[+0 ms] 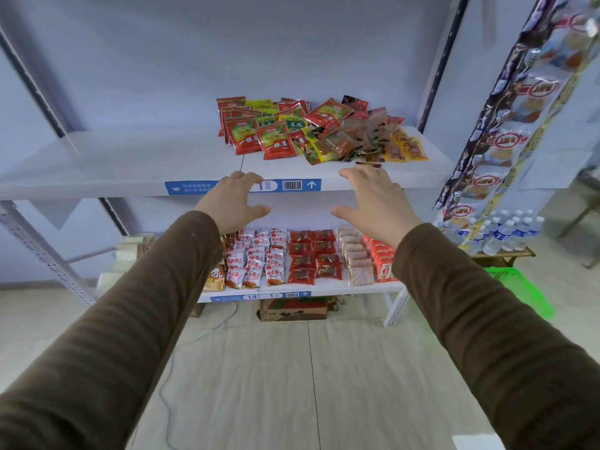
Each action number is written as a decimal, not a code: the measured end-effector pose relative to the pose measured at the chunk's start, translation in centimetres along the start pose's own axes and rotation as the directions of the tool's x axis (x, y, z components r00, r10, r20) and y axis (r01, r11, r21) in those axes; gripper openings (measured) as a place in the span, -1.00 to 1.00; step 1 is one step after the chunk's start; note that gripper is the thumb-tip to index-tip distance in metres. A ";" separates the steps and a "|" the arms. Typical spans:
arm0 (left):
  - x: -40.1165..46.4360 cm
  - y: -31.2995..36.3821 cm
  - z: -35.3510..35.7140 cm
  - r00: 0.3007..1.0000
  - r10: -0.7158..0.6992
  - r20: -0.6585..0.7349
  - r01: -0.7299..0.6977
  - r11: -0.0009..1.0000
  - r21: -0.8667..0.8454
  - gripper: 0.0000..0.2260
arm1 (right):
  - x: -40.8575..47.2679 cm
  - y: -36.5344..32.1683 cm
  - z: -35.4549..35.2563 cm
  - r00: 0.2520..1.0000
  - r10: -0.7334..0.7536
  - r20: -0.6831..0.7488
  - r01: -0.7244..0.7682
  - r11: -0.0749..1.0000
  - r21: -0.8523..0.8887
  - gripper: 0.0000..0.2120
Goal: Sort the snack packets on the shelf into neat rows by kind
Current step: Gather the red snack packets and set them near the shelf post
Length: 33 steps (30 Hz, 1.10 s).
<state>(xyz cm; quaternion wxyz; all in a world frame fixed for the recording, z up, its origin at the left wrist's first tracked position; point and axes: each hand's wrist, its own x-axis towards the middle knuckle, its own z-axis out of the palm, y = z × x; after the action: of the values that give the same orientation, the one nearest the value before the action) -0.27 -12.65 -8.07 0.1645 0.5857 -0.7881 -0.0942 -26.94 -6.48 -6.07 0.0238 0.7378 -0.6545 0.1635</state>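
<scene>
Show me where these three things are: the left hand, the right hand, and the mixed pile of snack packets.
left hand (232, 203): head view, back of the hand.
right hand (373, 201): head view, back of the hand.
mixed pile of snack packets (276, 139): head view, red front packet.

Pale blue wall (227, 43), light wood-plank floor (292, 384), grey metal shelving uprights (42, 251)

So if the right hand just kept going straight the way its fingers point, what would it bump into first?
Probably the mixed heap on the upper shelf: the right hand points up and forward at the clear brownish packets and the yellow packets. Depth is hard to judge from this one view.
</scene>
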 end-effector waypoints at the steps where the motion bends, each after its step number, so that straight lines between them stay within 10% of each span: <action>1: 0.9 -0.1 0.2 1.000 -0.004 -0.004 0.004 1.000 -0.001 -0.43 | 1.0 0.4 0.4 1.000 -0.006 0.007 0.006 1.000 0.002 -0.34; 33: 24.6 -13.3 1.5 0.999 -0.025 -0.024 0.025 0.999 -0.020 -0.39 | 29.3 -1.4 10.0 0.997 -0.075 0.012 0.074 0.994 0.077 -0.43</action>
<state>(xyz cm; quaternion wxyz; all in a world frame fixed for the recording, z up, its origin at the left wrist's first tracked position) 4.63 -40.13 -10.29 0.1787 0.5949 -0.7776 -0.0968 -20.83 -36.81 -7.31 -0.0031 0.7631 -0.6201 0.1820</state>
